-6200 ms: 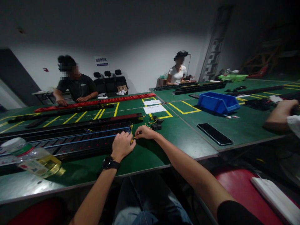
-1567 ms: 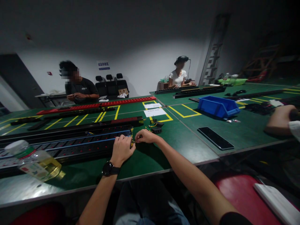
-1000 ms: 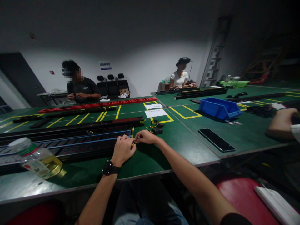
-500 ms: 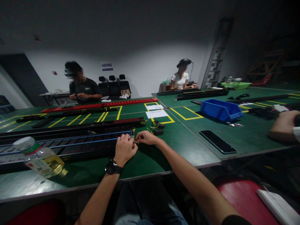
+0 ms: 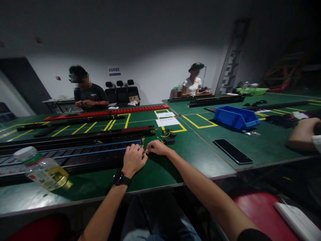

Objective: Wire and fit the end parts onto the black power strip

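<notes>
My left hand rests at the right end of a long black socket strip, its fingers curled over that end. Thin yellow wires run between my two hands. My right hand pinches a wire end with thumb and forefinger, just right of the left fingertips. More strips with blue edges lie alongside, parallel. A small black part with yellow-green wires sits beyond my right hand. What lies under the left fingers is hidden.
A bottle of yellow liquid stands at the left. To the right are a phone and a blue bin. White paper lies ahead. A co-worker's arm is at the right edge; two people sit across the green table.
My hands stay almost in place; the right fingers shift very slightly at the wire. The strips and other things on the table have not moved.
</notes>
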A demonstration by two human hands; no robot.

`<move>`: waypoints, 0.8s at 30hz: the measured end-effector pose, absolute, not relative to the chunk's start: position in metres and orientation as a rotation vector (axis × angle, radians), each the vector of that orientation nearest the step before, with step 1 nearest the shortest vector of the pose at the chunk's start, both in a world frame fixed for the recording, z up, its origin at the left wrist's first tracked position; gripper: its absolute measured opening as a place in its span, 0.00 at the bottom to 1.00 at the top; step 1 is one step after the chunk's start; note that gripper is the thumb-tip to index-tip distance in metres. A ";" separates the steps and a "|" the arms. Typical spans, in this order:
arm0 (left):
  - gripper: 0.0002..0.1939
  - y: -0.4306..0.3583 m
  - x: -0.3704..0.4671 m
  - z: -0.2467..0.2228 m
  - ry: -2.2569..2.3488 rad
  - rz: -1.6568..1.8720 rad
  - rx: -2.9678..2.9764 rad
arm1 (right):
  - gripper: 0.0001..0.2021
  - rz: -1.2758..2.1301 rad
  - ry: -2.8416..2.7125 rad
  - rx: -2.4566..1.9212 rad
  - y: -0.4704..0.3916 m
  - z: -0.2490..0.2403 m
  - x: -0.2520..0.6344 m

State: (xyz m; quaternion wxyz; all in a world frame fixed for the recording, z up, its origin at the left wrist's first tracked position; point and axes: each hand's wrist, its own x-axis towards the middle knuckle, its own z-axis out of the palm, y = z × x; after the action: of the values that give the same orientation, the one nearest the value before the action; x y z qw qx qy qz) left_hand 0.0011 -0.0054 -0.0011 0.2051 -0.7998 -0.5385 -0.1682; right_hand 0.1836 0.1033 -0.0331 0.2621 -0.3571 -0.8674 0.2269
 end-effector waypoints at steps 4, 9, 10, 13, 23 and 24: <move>0.11 -0.005 0.003 -0.002 -1.519 -0.469 -2.197 | 0.05 0.720 -2.370 -0.922 0.107 -0.028 0.187; 0.11 -0.004 0.003 -0.003 -1.505 -0.454 -2.180 | 0.09 0.831 -2.392 -0.833 0.107 -0.022 0.189; 0.11 -0.004 0.003 -0.003 -1.500 -0.451 -2.179 | 0.09 0.826 -2.397 -0.837 0.107 -0.022 0.189; 0.11 -0.004 0.002 -0.004 -1.478 -0.439 -2.185 | 0.08 0.748 -2.415 -0.890 0.104 -0.024 0.186; 0.11 -0.002 0.000 -0.002 -1.448 -0.432 -2.219 | 0.05 0.403 -2.455 -1.007 0.088 -0.015 0.184; 0.11 -0.001 0.000 -0.002 -1.446 -0.428 -2.218 | 0.04 0.371 -2.457 -1.024 0.086 -0.014 0.184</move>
State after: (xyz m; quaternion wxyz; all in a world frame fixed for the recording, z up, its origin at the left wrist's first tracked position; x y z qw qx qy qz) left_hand 0.0001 -0.0011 -0.0023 0.2276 -0.8053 -0.5250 -0.1552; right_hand 0.1838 0.0865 -0.0142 0.2253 -0.3712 -0.8907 0.1346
